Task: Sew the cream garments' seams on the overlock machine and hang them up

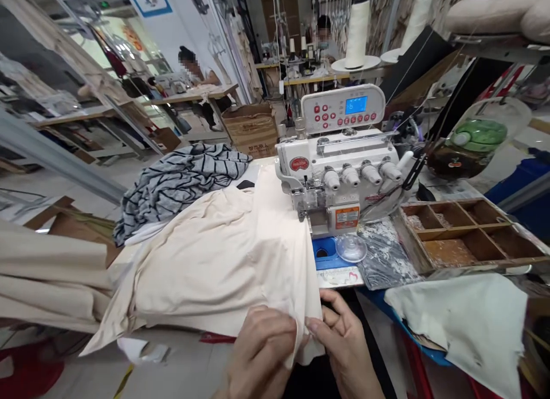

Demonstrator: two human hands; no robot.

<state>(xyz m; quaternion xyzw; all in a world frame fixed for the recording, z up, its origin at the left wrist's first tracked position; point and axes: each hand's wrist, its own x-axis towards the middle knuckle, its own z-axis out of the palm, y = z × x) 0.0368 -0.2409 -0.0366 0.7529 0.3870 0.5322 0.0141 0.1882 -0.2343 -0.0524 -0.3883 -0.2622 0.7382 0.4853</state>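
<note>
Cream fabric lies across the table on the left, and one side of it runs up to the needle area of a white overlock sewing machine. At the front edge of this cloth, my left hand is closed, its fingers gripping a fold. Close beside it on the right, my right hand pinches the fabric edge between thumb and fingers. The cloth hangs down between both hands. Some of my left fingertips are hidden by the fold.
Grey striped cloth is heaped behind the cream fabric. Right of the machine sits a wooden compartment tray with scraps. A pale cloth piece hangs over the right side. A cardboard box stands behind; two people work at far tables.
</note>
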